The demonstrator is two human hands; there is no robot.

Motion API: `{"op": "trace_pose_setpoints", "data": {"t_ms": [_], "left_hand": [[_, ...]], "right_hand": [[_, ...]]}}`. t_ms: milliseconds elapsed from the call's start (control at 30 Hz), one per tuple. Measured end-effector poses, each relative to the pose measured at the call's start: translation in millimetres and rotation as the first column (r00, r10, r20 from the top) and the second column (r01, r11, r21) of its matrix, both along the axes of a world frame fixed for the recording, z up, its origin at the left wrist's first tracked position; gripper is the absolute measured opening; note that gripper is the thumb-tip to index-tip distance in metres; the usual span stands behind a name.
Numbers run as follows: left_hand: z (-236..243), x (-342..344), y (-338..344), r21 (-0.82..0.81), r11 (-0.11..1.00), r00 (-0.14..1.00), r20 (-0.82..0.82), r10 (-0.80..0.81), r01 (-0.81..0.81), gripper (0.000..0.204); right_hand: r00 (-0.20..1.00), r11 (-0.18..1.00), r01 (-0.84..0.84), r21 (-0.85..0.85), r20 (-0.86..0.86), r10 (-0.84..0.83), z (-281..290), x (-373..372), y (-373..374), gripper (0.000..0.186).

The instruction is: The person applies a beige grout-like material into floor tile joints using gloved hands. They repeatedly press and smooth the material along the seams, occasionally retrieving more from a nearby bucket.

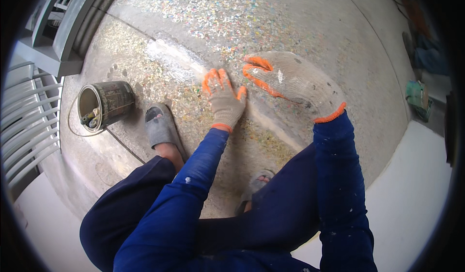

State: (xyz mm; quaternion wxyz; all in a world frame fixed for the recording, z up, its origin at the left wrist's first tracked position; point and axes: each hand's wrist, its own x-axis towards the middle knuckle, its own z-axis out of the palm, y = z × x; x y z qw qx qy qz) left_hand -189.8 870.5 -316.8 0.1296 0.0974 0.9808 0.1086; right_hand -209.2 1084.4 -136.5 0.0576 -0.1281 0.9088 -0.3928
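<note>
My left hand (pixel 225 95) wears a pale knitted glove with orange-coated fingers. Its fingers are spread on the concrete floor (pixel 271 146), at the end of a white, chalky patch (pixel 174 61). Higher up and to the right is my right hand (pixel 300 85), in a matching glove smudged with white and dark marks. Its fingers are curled together toward the left; whatever they hold, if anything, is hidden. Small multicoloured chips (pixel 218 15) are scattered over the floor around and beyond both hands.
A stained bucket (pixel 114 100) with a wire handle and several objects inside stands at left, near my slippered foot (pixel 162 126). Grey metal railings (pixel 34 112) line the left side. At far right lies a green package (pixel 419 100), close to a white surface (pixel 411 175).
</note>
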Motion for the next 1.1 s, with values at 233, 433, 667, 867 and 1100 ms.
{"op": "trace_pose_setpoints", "data": {"t_ms": [233,433,667,867,1100], "left_hand": [[-17,-4,-27,-0.004,0.998,0.985,-0.156,0.066,-0.068,0.094],[-10,3,-5,0.188,0.978,0.996,0.002,0.093,-0.091,0.093],[-20,14,-15,0.004,0.999,0.998,-0.048,0.045,-0.044,0.093],[-21,9,-22,0.062,0.994,0.992,-0.087,0.091,-0.086,0.086],[19,46,11,-0.266,0.852,0.884,0.267,-0.384,0.451,0.078]], "right_hand": [[0.995,0.999,-0.001,-0.046,0.097,0.006,-9,5,9,0.054],[0.923,0.881,0.227,-0.414,0.381,-0.059,-10,9,4,0.057],[0.963,0.990,-0.033,0.137,0.270,-0.005,10,-3,5,0.071],[0.978,0.983,0.052,-0.174,0.210,-0.015,1,9,4,0.061],[0.972,0.996,-0.008,0.092,0.234,-0.014,-10,-2,-5,0.050]]}}
